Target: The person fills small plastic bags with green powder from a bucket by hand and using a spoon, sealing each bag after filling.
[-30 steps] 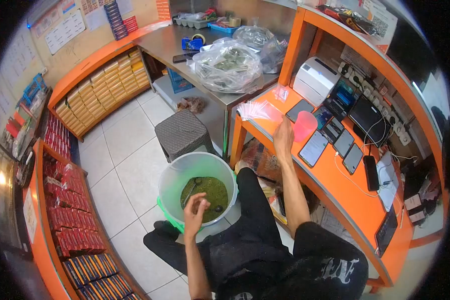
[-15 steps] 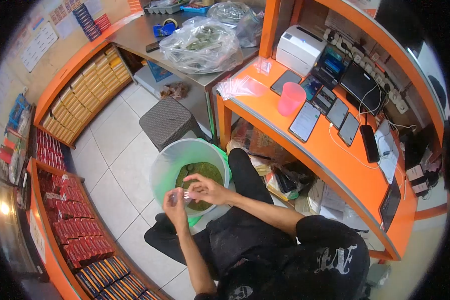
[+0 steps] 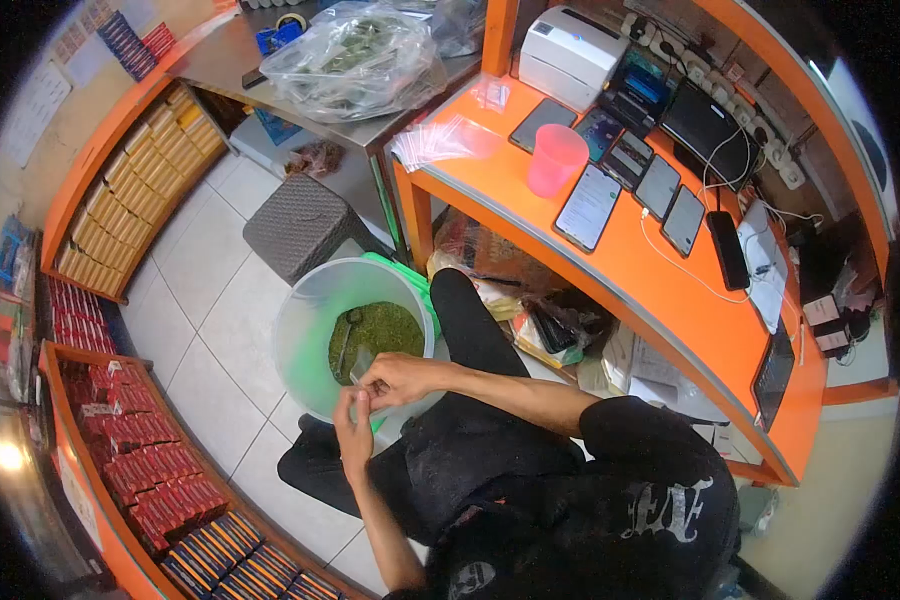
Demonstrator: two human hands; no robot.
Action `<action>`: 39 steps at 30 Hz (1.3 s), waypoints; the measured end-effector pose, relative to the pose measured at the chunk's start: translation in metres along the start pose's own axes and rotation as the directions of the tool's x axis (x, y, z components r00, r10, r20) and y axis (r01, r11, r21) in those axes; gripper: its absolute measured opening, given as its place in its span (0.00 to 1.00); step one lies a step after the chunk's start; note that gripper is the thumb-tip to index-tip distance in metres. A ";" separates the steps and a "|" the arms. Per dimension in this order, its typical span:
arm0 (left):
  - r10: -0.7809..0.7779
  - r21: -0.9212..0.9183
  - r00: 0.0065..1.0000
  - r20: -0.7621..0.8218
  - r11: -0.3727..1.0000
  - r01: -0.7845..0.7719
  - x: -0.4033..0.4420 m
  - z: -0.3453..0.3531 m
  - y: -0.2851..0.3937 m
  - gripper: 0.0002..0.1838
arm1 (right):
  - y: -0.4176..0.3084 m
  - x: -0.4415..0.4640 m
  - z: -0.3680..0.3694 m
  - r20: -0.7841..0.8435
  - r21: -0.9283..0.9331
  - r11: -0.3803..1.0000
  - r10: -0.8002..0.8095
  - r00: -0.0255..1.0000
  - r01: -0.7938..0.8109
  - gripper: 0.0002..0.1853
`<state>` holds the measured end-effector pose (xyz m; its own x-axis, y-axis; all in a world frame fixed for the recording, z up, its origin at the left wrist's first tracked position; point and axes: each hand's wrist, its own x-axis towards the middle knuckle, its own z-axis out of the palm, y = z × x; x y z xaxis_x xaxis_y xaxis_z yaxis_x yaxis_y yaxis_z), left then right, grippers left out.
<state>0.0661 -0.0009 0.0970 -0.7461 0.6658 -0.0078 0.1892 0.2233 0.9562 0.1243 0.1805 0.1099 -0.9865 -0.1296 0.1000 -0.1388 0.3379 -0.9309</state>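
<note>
Right hand [image 3: 405, 379] closer to left hand [image 3: 354, 432], at bucket rim [image 3: 277, 340] (tiled floor [image 3: 235, 350] alongside)

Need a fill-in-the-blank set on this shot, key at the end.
The round translucent plastic bucket holds crumbly ____-coloured material.
The bare left hand and bare right hand are close together by the near rim of that ____.
The pink translucent plastic cup stands on the ____-coloured counter.
The dark grey woven-textured stool stands on pale floor ____.
Missing words: green; bucket; orange; tiles.
</note>
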 end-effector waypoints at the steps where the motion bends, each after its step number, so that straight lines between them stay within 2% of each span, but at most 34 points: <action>1: 0.002 0.006 1.000 0.004 1.000 -0.002 -0.001 -0.002 -0.002 0.13 | 0.000 0.000 -0.001 -0.006 0.002 1.000 -0.003 1.000 0.003 0.16; 3: -0.108 -0.028 0.990 0.088 0.993 0.111 -0.003 -0.006 -0.004 0.19 | -0.001 0.000 -0.006 0.107 0.000 1.000 -0.009 0.994 0.010 0.16; 4: -0.089 -0.030 0.992 0.091 0.995 0.092 -0.001 -0.005 -0.014 0.20 | 0.001 -0.001 -0.006 0.100 -0.001 1.000 -0.012 0.995 0.013 0.16; 6: -0.080 -0.059 0.988 0.129 0.994 0.088 -0.002 -0.008 -0.017 0.20 | 0.002 -0.002 -0.005 0.096 0.153 0.988 -0.028 0.995 0.013 0.15; 8: -0.073 -0.090 0.984 0.165 0.992 0.089 0.000 -0.008 -0.012 0.19 | 0.000 -0.004 -0.012 0.129 0.112 0.994 -0.002 0.992 -0.012 0.14; 10: -0.086 0.097 0.987 0.139 0.993 0.073 -0.001 -0.006 -0.001 0.18 | 0.001 -0.005 -0.012 0.165 0.074 0.996 0.027 0.986 -0.039 0.14; 13: -0.103 0.083 0.979 0.175 0.992 0.090 -0.001 -0.005 0.004 0.17 | 0.006 -0.002 -0.013 0.194 0.080 0.997 -0.031 0.980 0.016 0.14; 15: -0.085 0.121 0.982 0.167 0.991 0.065 -0.003 -0.004 -0.003 0.17 | 0.003 -0.004 -0.015 0.194 0.006 0.999 -0.042 0.980 0.042 0.13; 16: -0.103 0.089 0.979 0.178 0.992 0.088 -0.003 -0.003 -0.006 0.18 | 0.003 -0.004 -0.016 0.197 0.005 0.999 -0.042 0.979 0.042 0.13; 18: -0.125 0.050 0.974 0.187 0.992 0.117 -0.004 -0.003 -0.011 0.18 | 0.004 -0.004 -0.016 0.271 0.104 0.992 0.039 0.962 -0.069 0.13; 21: -0.136 -0.043 0.976 0.169 0.989 0.145 -0.005 -0.010 -0.017 0.19 | 0.006 -0.004 -0.012 0.253 0.169 0.983 0.028 0.967 -0.073 0.14; 22: -0.090 -0.050 0.986 0.143 0.994 0.099 -0.005 -0.012 -0.018 0.19 | -0.008 -0.009 -0.009 0.090 0.292 0.956 -0.042 0.995 0.014 0.15; 23: -0.044 -0.057 0.992 0.116 0.997 0.051 -0.006 -0.011 -0.018 0.19 | -0.003 -0.011 -0.005 0.100 0.295 0.956 -0.031 0.994 0.000 0.15; 25: -0.063 -0.061 0.997 0.049 0.996 0.065 -0.008 -0.004 -0.008 0.17 | 0.008 -0.006 0.004 0.011 -0.048 0.999 0.013 1.000 -0.013 0.15; 26: 0.030 0.106 0.998 -0.055 0.994 -0.024 -0.008 -0.001 -0.014 0.15 | 0.010 -0.006 0.013 -0.105 -0.156 0.987 -0.063 0.992 0.046 0.17; 27: 0.141 0.282 0.980 -0.141 0.955 -0.097 -0.007 0.001 -0.020 0.14 | 0.008 -0.004 0.021 -0.099 -0.156 0.986 -0.066 0.993 0.050 0.17; 28: 0.182 0.257 0.953 -0.242 0.959 -0.118 -0.007 0.007 -0.023 0.11 | 0.007 -0.001 0.028 -0.264 -0.237 0.963 -0.191 0.945 0.129 0.15; 29: 0.187 0.260 0.950 -0.250 0.958 -0.120 -0.006 0.009 -0.027 0.11 | 0.007 0.004 0.031 -0.410 -0.328 0.925 -0.321 0.854 0.191 0.14; 30: 0.192 0.264 0.938 -0.288 0.958 -0.115 -0.007 0.010 -0.030 0.11 | 0.003 0.007 0.030 -0.423 -0.349 0.923 -0.310 0.851 0.163 0.13; 31: 0.196 0.268 0.924 -0.329 0.957 -0.107 -0.008 0.009 -0.033 0.10 | 0.000 0.008 0.027 -0.414 -0.348 0.921 -0.318 0.853 0.175 0.13; 32: 0.198 0.271 0.917 -0.347 0.957 -0.103 -0.006 0.004 -0.034 0.10 | -0.007 0.010 0.018 -0.316 -0.348 0.926 -0.260 0.912 0.143 0.14; 33: 0.117 0.268 0.967 -0.227 0.962 -0.054 -0.005 -0.005 -0.035 0.10 | -0.012 0.012 0.012 -0.212 -0.351 0.929 -0.196 0.957 0.113 0.15; 34: 0.029 0.272 0.994 -0.106 0.962 0.001 -0.007 -0.014 -0.034 0.10 | -0.014 0.013 0.010 -0.156 -0.209 0.975 -0.109 0.982 0.075 0.15; 35: 0.024 0.277 0.991 -0.133 0.961 0.014 -0.010 -0.017 -0.032 0.10 | -0.017 0.012 0.011 -0.134 -0.203 0.975 -0.125 0.983 0.096 0.15; 37: 0.053 0.092 0.995 -0.085 0.995 -0.045 -0.006 -0.019 -0.018 0.10 | -0.031 0.014 0.004 -0.018 -0.194 0.978 0.073 0.997 -0.075 0.16; 38: 0.028 0.124 1.000 -0.002 0.992 -0.028 -0.006 -0.026 -0.022 0.10 | -0.024 0.015 0.003 0.056 -0.194 0.979 0.067 0.996 -0.055 0.18; 39: 0.028 0.132 0.999 -0.027 0.991 -0.025 -0.008 -0.030 -0.021 0.10 | -0.019 0.015 0.002 0.075 -0.193 0.981 0.048 0.996 -0.033 0.18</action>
<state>0.0490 -0.0330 0.0854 -0.7577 0.6520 0.0275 0.2901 0.2989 0.9091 0.1118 0.1702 0.1283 -0.9828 -0.1825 0.0284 -0.1203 0.5159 -0.8482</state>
